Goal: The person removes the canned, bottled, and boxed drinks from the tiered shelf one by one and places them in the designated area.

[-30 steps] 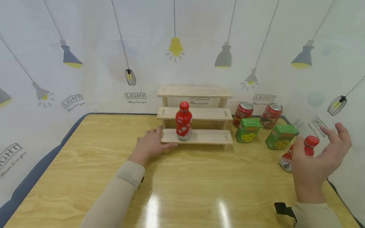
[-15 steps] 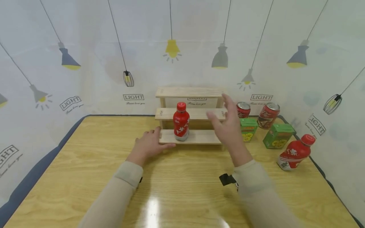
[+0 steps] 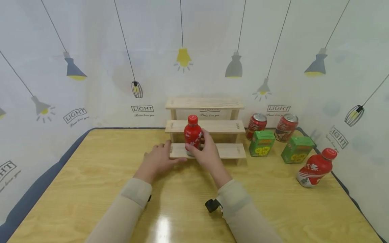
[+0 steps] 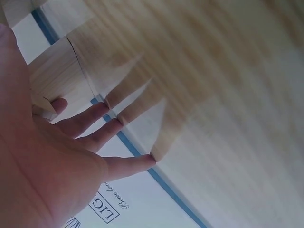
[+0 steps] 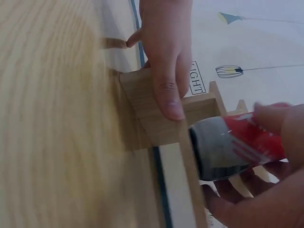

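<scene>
A red bottle (image 3: 192,132) with a red cap stands upright on the lowest step of a three-step wooden rack (image 3: 225,151). My right hand (image 3: 199,145) grips the bottle low on its body, fingers curled round it. The right wrist view shows the bottle (image 5: 237,147) on the step between my fingers (image 5: 280,118). At the rack's left end lies my left hand (image 3: 161,152), flat on the table with straight fingers and its thumb on the lowest step. In the left wrist view those fingers (image 4: 95,118) spread over the table beside the rack's corner (image 4: 52,80).
Right of the rack stand two red cans (image 3: 256,123) (image 3: 285,125) and two green cartons (image 3: 262,143) (image 3: 296,149). A second red bottle (image 3: 316,166) lies tilted near the table's right edge. A lamp-printed curtain encloses the wooden table (image 3: 91,175) at the back and sides.
My right hand swung from the far right, near the lying bottle, across to the rack and closed round the upright bottle. The left hand stayed at the rack's end.
</scene>
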{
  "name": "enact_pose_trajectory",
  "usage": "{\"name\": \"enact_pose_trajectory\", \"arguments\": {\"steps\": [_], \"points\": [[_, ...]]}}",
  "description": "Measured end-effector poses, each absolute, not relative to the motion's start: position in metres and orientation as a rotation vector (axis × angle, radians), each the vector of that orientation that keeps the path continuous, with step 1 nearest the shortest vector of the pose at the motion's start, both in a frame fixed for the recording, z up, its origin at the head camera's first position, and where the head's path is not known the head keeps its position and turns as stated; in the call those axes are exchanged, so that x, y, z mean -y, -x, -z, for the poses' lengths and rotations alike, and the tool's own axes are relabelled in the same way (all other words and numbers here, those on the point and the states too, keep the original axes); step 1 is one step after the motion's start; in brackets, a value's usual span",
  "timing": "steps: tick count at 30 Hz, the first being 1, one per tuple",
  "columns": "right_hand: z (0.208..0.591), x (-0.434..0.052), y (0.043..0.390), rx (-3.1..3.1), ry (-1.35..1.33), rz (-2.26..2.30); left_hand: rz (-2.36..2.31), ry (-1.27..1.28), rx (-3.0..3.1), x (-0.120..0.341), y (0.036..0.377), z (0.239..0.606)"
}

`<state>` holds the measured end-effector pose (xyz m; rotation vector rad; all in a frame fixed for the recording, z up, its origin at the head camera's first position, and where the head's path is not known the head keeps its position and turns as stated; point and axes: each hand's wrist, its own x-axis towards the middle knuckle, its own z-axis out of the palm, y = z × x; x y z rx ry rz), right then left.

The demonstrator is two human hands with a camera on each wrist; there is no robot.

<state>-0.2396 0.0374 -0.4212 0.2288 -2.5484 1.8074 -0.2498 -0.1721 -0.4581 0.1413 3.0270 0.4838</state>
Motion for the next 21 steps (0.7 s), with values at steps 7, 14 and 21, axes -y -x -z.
{"name": "enact_pose_trajectory", "arguments": {"steps": [7,14,21], "points": [[0.4258,-0.0339,0.2385,2.583,-0.176,-1.665,-0.507,-0.147,-3.016,0.171,0.2487,0.4578],[0.4204,-0.0312,0.2386,2.636,-0.163,-1.653,-0.505,-0.148,-3.011,0.1724,0.253,0.4563],[0.4238,-0.0305,0.2362,2.645,-0.145,-1.647,-0.514,-0.145,-3.007,0.1749,0.2522,0.4612]]}}
